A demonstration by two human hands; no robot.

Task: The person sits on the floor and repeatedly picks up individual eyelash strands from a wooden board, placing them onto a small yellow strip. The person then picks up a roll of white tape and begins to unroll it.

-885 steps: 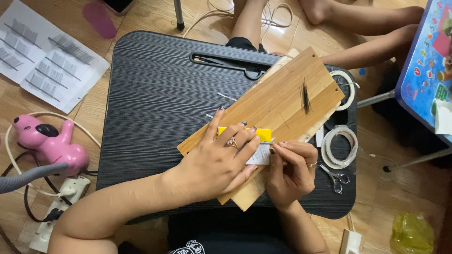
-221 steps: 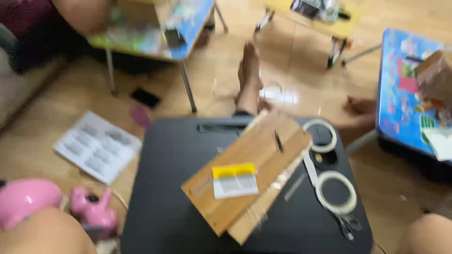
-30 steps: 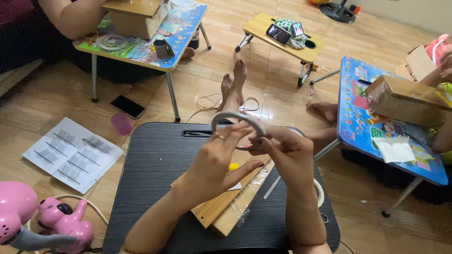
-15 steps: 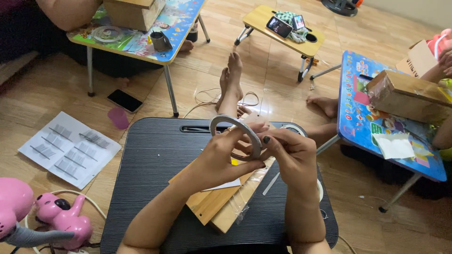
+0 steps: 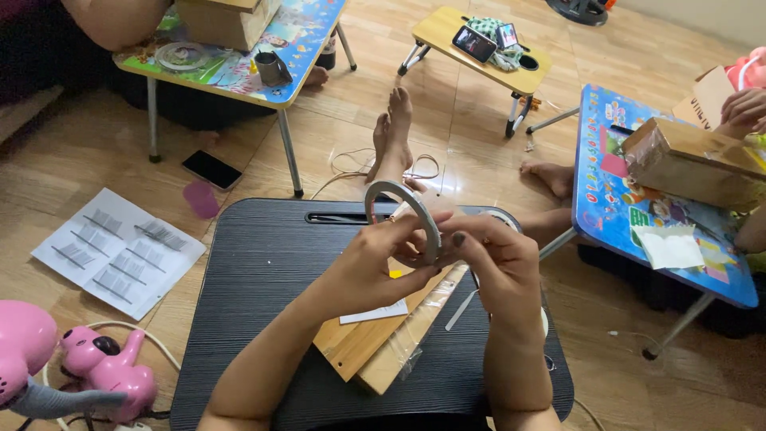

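Note:
Both my hands hold a grey roll of tape [image 5: 403, 206] upright above the black lap table [image 5: 255, 271]. My left hand [image 5: 375, 259] grips the roll's lower edge from the left. My right hand [image 5: 491, 259] pinches the same spot from the right, fingertips meeting at the roll's rim. Under my hands lies a wooden board [image 5: 363, 339] with a white and yellow label [image 5: 375, 313] and clear plastic wrap along its side. A second tape roll [image 5: 503, 217] peeks out behind my right hand.
Printed sheets [image 5: 116, 251] and a pink toy [image 5: 104, 367] lie on the floor at left. Other people sit at a colourful low table [image 5: 239, 68] at back left and a blue one [image 5: 670, 199] at right with a cardboard box [image 5: 690, 160]. A small wooden table [image 5: 479, 40] holds phones.
My hands with the tape roll stayed above the board, shifting slightly; the fingers have closed in on the roll's lower rim. The camera view tilted a little.

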